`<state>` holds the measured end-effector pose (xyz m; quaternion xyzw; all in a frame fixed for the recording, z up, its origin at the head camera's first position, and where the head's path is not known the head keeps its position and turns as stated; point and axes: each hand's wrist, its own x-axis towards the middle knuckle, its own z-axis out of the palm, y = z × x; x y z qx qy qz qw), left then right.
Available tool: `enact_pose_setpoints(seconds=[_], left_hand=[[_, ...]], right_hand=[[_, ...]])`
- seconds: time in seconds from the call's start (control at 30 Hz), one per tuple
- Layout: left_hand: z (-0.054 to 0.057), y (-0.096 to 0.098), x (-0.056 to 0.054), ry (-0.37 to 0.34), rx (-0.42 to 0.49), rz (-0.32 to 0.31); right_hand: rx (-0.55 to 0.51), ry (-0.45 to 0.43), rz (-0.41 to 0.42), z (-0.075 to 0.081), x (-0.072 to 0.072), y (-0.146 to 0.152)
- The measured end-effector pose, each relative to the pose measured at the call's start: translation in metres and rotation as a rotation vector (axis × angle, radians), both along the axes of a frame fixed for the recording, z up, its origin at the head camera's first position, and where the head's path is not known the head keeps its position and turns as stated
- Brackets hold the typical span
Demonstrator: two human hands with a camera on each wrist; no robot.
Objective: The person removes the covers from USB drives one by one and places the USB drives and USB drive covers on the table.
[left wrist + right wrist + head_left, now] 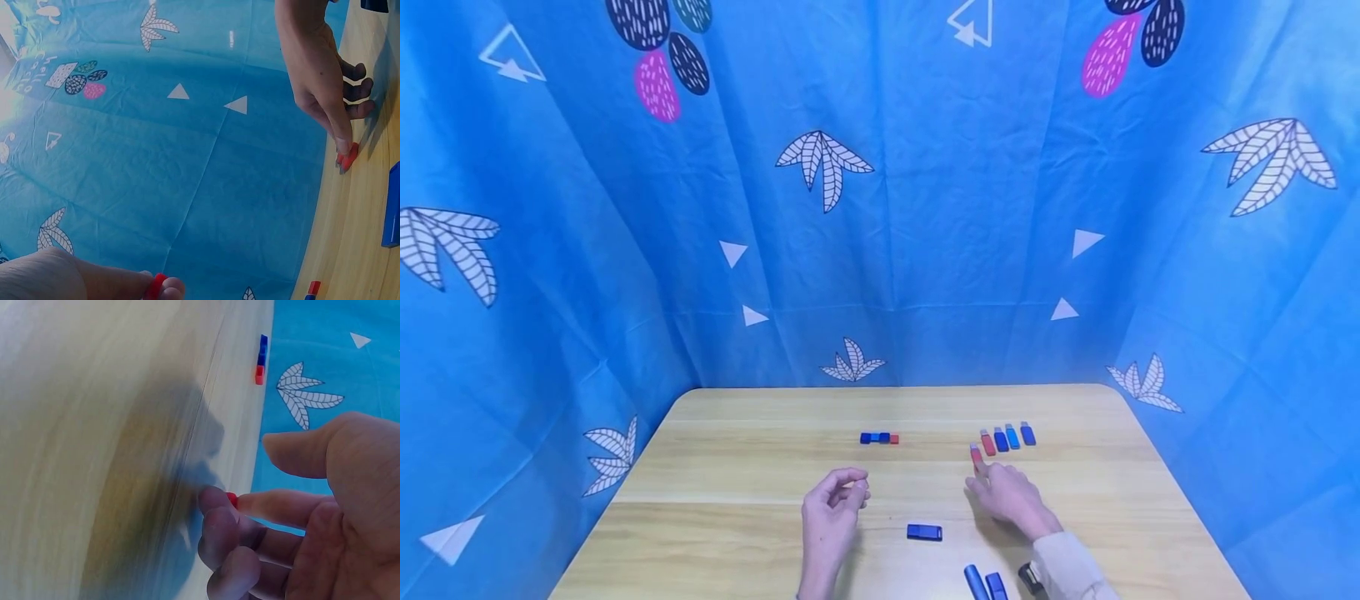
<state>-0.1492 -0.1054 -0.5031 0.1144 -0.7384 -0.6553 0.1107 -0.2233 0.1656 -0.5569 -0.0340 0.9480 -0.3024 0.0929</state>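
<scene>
My left hand (832,521) is raised over the table left of centre. Its thumb and fingertips pinch a small red cap (156,286), seen at the bottom of the left wrist view. My right hand (1011,498) reaches to the right, its index fingertip on a red USB stick (976,454) lying on the table. The right thumb stands apart from that stick, as the right wrist view shows. Just beyond lie a second red USB stick (988,442) and several blue ones (1002,440) in a row, metal plugs bare and pointing away.
Blue and red caps (880,437) form a short row at the back of the wooden table (737,467). A blue USB stick (924,532) lies between the hands. Near the front edge are two blue sticks (976,582) and a black object (1030,577). Blue curtains (925,250) surround the table.
</scene>
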Motion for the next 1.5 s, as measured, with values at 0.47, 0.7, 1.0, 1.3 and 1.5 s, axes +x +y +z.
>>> enact_pose_setpoints(seconds=[0.47, 0.7, 1.0, 1.3, 1.5], left_hand=[[-0.001, 0.0, 0.003, -0.021, -0.026, -0.04], [-0.002, -0.002, 0.003, -0.025, -0.016, -0.058], [-0.004, -0.002, 0.004, -0.014, -0.019, -0.051], [-0.003, -0.001, 0.003, -0.018, -0.065, -0.022], [-0.003, 0.0, 0.005, -0.008, -0.074, -0.03]], right_hand=[[0.002, -0.008, 0.018, -0.003, -0.007, 0.002], [0.005, -0.021, 0.013, -0.006, -0.011, 0.003], [-0.039, 0.102, -0.024, -0.009, -0.007, 0.004], [0.072, 0.22, 0.069, -0.006, 0.001, 0.007], [0.086, 0.173, 0.095, -0.008, 0.0, 0.008]])
